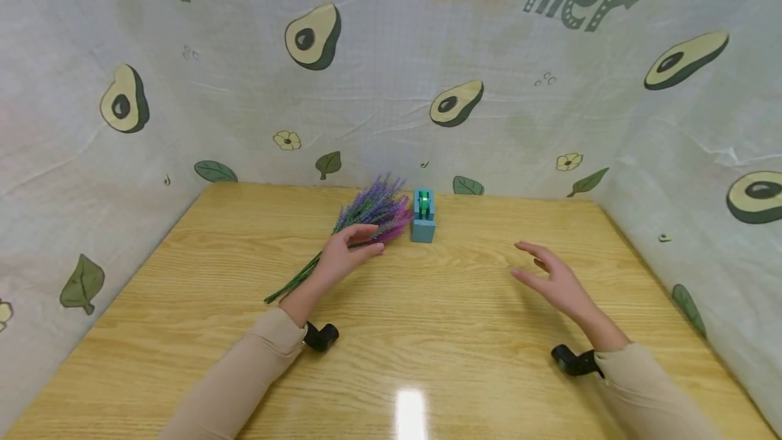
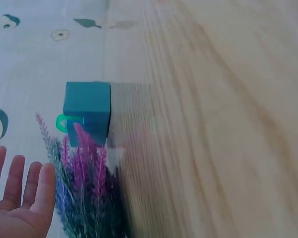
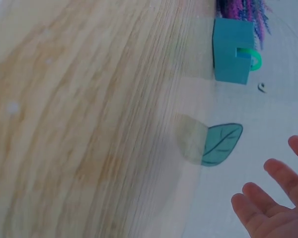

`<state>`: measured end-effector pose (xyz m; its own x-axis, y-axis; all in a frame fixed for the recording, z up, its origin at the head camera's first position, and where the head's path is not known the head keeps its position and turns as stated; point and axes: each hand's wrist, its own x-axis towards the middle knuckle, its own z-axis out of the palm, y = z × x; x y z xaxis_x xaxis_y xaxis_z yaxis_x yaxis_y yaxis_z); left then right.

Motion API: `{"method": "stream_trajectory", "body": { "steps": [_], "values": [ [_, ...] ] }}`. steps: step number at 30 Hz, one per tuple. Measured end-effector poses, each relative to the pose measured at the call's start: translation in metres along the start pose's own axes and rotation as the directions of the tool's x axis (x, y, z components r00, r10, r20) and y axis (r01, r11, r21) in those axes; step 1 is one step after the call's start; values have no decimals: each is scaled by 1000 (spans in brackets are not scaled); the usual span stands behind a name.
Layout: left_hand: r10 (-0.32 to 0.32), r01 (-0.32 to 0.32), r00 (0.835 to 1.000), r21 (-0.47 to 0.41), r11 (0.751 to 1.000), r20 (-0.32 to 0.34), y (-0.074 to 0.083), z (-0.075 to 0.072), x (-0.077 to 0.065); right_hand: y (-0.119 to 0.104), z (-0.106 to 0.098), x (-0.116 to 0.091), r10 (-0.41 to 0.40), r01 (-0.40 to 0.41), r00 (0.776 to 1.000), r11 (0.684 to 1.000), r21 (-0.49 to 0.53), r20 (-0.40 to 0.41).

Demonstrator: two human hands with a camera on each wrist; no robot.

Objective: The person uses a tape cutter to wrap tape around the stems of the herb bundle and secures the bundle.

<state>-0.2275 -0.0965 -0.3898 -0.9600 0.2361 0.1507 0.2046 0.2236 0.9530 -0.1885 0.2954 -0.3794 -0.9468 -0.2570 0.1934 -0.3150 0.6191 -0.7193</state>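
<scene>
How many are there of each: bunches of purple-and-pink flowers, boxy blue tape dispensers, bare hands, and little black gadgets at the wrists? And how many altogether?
Purple-and-pink flower bunch: 1
Boxy blue tape dispenser, with its green roll: 1
Bare hands, left hand and right hand: 2
Little black wrist gadgets: 2
Total: 6

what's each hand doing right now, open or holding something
Left hand: open, holding nothing, near the purple flowers.
Right hand: open, holding nothing, above the table.
</scene>
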Motion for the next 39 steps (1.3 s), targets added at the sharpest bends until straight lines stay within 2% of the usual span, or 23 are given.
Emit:
{"method": "stream_trajectory", "body": {
  "steps": [14,16,21,22,26,30,33,39],
  "values": [
    [-27,27,1000,-3,1000,-3,1,34,24,-6,12,19,0,-2,1000,997,79,24],
    [-32,32,999,0,1000,2,8,36,23,-8,14,22,4,-7,999,996,92,32],
    [-53,53,999,6,999,-11,7,42,29,-9,20,29,2,-8,999,991,133,48],
    [-54,54,998,1,999,-21,1,44,33,-9,21,31,4,-11,999,990,139,53],
    [-53,53,998,3,999,-27,2,47,40,-10,26,37,9,-21,997,985,169,70],
    [-63,63,998,24,998,-22,2,51,48,-9,30,42,5,-20,997,981,193,79],
    [-77,79,996,46,996,-44,0,54,53,-10,34,48,-6,-10,997,977,215,73],
    [-91,94,994,36,995,-68,0,63,61,-10,42,58,35,-53,997,952,301,65]
  ]
}}
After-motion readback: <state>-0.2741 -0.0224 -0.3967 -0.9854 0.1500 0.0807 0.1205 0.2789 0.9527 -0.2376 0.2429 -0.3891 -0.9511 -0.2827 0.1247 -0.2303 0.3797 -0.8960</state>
